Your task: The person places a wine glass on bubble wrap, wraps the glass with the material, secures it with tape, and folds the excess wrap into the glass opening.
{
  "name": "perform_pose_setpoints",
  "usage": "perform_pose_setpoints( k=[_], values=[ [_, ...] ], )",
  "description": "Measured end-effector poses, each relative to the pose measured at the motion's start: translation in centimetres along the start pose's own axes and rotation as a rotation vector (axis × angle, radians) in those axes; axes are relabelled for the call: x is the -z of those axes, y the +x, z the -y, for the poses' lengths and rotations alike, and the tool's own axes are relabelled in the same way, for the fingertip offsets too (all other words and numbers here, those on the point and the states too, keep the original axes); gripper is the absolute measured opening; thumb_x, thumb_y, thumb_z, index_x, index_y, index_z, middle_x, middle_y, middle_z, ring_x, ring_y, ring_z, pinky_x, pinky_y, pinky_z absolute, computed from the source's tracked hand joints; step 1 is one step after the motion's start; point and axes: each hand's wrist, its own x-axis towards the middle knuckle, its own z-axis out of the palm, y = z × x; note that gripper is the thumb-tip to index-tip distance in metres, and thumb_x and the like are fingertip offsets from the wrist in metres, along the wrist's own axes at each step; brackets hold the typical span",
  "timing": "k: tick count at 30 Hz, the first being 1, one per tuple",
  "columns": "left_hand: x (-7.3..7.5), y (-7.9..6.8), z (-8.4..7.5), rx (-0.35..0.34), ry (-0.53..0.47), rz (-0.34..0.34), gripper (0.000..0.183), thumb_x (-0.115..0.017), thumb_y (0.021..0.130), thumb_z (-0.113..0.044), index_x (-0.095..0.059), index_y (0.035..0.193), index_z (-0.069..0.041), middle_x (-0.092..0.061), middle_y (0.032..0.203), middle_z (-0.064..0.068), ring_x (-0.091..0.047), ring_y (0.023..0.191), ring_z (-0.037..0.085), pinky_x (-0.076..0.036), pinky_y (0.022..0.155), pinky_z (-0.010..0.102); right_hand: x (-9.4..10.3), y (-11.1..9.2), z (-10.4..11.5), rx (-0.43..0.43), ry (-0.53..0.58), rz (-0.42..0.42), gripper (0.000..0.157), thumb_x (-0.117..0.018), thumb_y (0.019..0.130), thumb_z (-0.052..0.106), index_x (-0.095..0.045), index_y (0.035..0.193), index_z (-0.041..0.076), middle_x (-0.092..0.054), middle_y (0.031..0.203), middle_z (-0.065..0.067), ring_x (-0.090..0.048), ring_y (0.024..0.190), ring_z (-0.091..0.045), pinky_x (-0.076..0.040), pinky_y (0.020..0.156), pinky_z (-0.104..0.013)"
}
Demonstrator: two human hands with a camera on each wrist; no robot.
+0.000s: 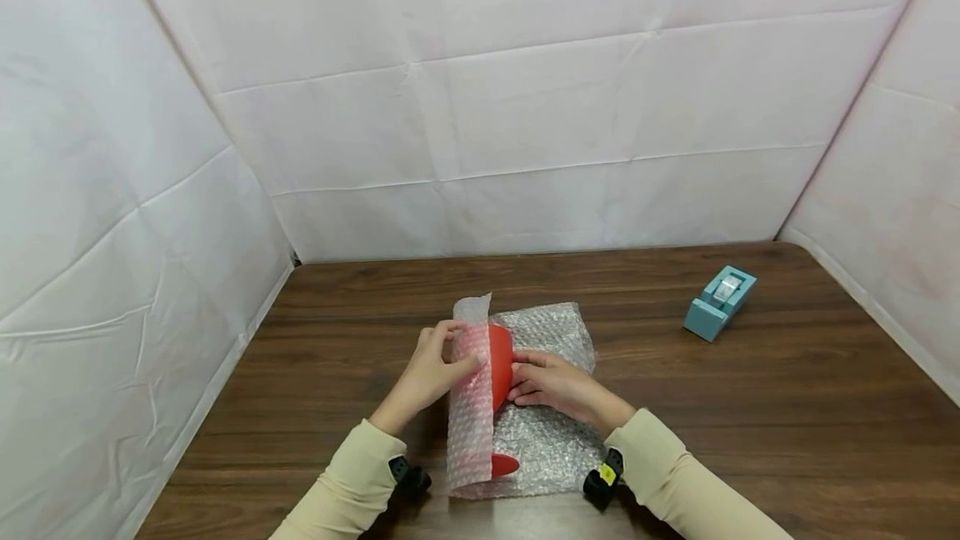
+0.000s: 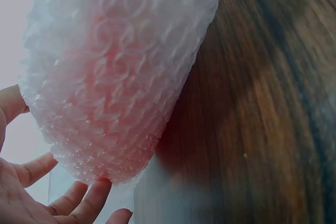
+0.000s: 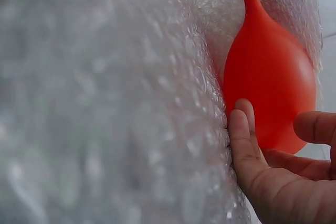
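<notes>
A red wine glass point(image 1: 501, 365) lies on its side on a sheet of bubble wrap point(image 1: 551, 448), its round foot toward the person. One flap of the wrap point(image 1: 471, 423) is folded over the glass from the left and hides its left part and the stem in the head view. My left hand point(image 1: 435, 365) holds this flap against the bowl, thumb on top and fingers spread along its far left side. On the other side, my right hand point(image 1: 551, 382) grips the glass's bowl point(image 3: 273, 82) between thumb and fingers, with the fingertips down beside the wrap.
A blue tape dispenser point(image 1: 720, 303) with a roll of clear tape stands at the right rear of the brown wooden table point(image 1: 360, 315). White cloth walls point(image 1: 525, 107) enclose the table at the back and sides. Each wrist carries a small black camera.
</notes>
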Motion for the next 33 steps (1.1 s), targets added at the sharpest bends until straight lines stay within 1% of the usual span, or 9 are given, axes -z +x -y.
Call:
perform_pose_setpoints(
  k=[6, 9, 16, 19, 24, 29, 33],
  values=[
    [-0.2, 0.2, -0.2, -0.001, 0.001, 0.003, 0.057, -0.069, 0.083, -0.028, -0.046, 0.133, -0.012, -0.04, 0.129, 0.021, -0.049, 0.085, 0.024, -0.047, 0.068, 0.032, -0.1, -0.1, 0.1, 0.005, 0.015, -0.006, 0.056, -0.041, 0.102, 0.015, -0.021, 0.147, -0.01, -0.06, 0.104, -0.01, -0.063, 0.085, -0.012, -0.054, 0.082, -0.026],
    [-0.3, 0.2, -0.4, -0.004, 0.001, 0.002, 0.058, -0.07, 0.083, -0.028, -0.046, 0.133, -0.012, -0.04, 0.128, 0.021, -0.048, 0.085, 0.024, -0.047, 0.069, 0.033, 0.0, -0.1, -0.1, 0.002, 0.022, -0.017, 0.055, -0.041, 0.102, 0.014, -0.021, 0.146, -0.012, -0.06, 0.103, -0.01, -0.063, 0.084, -0.011, -0.054, 0.081, -0.026],
    [-0.6, 0.3, -0.8, -0.01, 0.013, -0.01, 0.058, -0.072, 0.083, -0.028, -0.047, 0.133, -0.012, -0.039, 0.124, 0.02, -0.048, 0.088, 0.024, -0.047, 0.073, 0.036, 0.4, -0.2, -0.2, 0.007, 0.014, -0.007, 0.05, -0.043, 0.101, 0.014, -0.03, 0.141, -0.014, -0.061, 0.101, -0.008, -0.063, 0.085, -0.011, -0.054, 0.081, -0.025],
    [-0.7, 0.3, -0.9, -0.02, 0.022, -0.017, 0.059, -0.073, 0.082, -0.028, -0.048, 0.133, -0.011, -0.039, 0.123, 0.02, -0.049, 0.091, 0.026, -0.047, 0.076, 0.04, 0.5, -0.3, -0.2, 0.011, 0.009, 0.005, 0.048, -0.043, 0.101, 0.014, -0.033, 0.139, -0.014, -0.062, 0.099, -0.007, -0.063, 0.085, -0.011, -0.054, 0.082, -0.026],
    [-1.0, 0.4, -1.1, -0.014, 0.022, -0.028, 0.059, -0.074, 0.081, -0.029, -0.049, 0.132, -0.012, -0.039, 0.124, 0.02, -0.049, 0.1, 0.03, -0.047, 0.083, 0.047, 0.5, -0.6, -0.1, 0.022, 0.005, 0.02, 0.048, -0.042, 0.102, 0.014, -0.034, 0.14, -0.014, -0.063, 0.097, -0.005, -0.063, 0.085, -0.01, -0.054, 0.082, -0.026],
    [-1.2, 0.3, -1.4, -0.019, 0.012, -0.042, 0.059, -0.075, 0.08, -0.03, -0.05, 0.131, -0.013, -0.039, 0.123, 0.019, -0.047, 0.108, 0.035, -0.045, 0.089, 0.052, 0.4, -0.8, 0.0, 0.018, 0.012, 0.007, 0.048, -0.042, 0.101, 0.014, -0.034, 0.139, -0.014, -0.063, 0.095, -0.003, -0.063, 0.084, -0.009, -0.054, 0.083, -0.025],
    [-1.4, 0.4, -1.6, -0.033, 0.009, -0.05, 0.059, -0.075, 0.079, -0.03, -0.051, 0.131, -0.013, -0.039, 0.122, 0.019, -0.045, 0.112, 0.036, -0.044, 0.091, 0.053, 0.5, -0.9, 0.0, 0.014, 0.005, -0.003, 0.047, -0.042, 0.102, 0.018, -0.037, 0.136, -0.014, -0.063, 0.095, -0.002, -0.063, 0.085, -0.009, -0.053, 0.083, -0.025]
  ],
)
